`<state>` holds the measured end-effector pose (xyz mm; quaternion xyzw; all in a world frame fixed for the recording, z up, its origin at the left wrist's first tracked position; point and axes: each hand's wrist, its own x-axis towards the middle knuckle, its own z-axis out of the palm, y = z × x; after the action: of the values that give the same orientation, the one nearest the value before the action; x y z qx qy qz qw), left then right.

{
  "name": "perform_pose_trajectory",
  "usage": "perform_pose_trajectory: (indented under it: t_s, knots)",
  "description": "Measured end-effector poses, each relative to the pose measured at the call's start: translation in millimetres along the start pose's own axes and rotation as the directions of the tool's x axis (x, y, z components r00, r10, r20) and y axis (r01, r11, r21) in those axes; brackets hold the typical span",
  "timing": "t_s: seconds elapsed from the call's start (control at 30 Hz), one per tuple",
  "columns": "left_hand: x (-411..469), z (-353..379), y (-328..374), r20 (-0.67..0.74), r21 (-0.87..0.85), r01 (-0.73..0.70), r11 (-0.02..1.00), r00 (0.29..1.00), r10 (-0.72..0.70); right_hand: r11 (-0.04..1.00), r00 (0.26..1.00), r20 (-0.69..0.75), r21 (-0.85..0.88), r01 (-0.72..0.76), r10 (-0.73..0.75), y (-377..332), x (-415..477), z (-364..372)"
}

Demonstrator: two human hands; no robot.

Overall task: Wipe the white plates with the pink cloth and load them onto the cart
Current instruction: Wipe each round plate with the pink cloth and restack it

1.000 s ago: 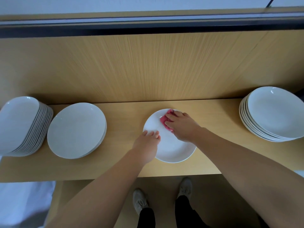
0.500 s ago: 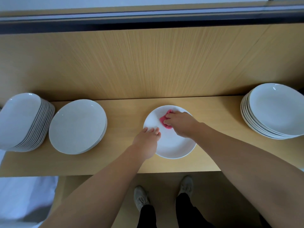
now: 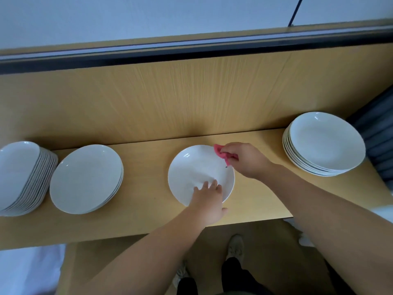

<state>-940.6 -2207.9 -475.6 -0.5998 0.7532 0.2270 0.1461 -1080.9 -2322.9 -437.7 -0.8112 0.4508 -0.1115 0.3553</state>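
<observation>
A single white plate (image 3: 193, 167) lies in the middle of the wooden counter (image 3: 146, 222). My left hand (image 3: 209, 201) holds its near rim, fingers lying over the edge into the plate, thumb beside the rim. My right hand (image 3: 246, 159) grips the bunched pink cloth (image 3: 222, 153) at the plate's far right rim, with the cloth partly over the edge. A small dark speck shows on the plate just below the cloth.
A tall stack of white plates (image 3: 325, 143) stands at the counter's right end. Left of the middle sit a short stack (image 3: 86, 177) and a tall leaning stack (image 3: 21, 177). A wooden back panel (image 3: 191, 96) rises behind the counter. My shoes (image 3: 235, 245) show below its front edge.
My right hand has carried the pink cloth from the plate's upper middle out to its far right rim. My left hand has shifted from the plate's left edge to its near rim.
</observation>
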Motion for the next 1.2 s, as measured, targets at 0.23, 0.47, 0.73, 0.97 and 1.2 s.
perform_pose_trajectory:
  t_s: [0.23,0.47,0.73,0.97,1.2]
  knots:
    - [4,5,14,0.089,0.208,0.055,0.977,0.993,-0.075,0.997,0.998,-0.061,0.071,0.013,-0.009,7,-11,-10]
    - [-5,-30,12,-0.034,0.079,0.031,0.996,0.999,-0.028,0.993,0.994,-0.110,0.113,0.026,-0.014,-2,-8,-25]
    - [-26,-102,-24,-0.292,-0.341,0.171,0.924,0.915,-0.277,0.975,0.959,-0.225,0.101,0.198,-0.171,-31,1,-57]
    - [-41,-130,-57,-0.278,-0.792,0.112,0.601,0.809,-0.518,0.956,0.933,-0.250,0.074,0.285,-0.259,-66,12,-71]
    - [-49,-108,-77,-0.175,-0.926,0.046,0.374,0.827,-0.534,0.950,0.938,-0.195,0.065,0.305,-0.288,-79,22,-43]
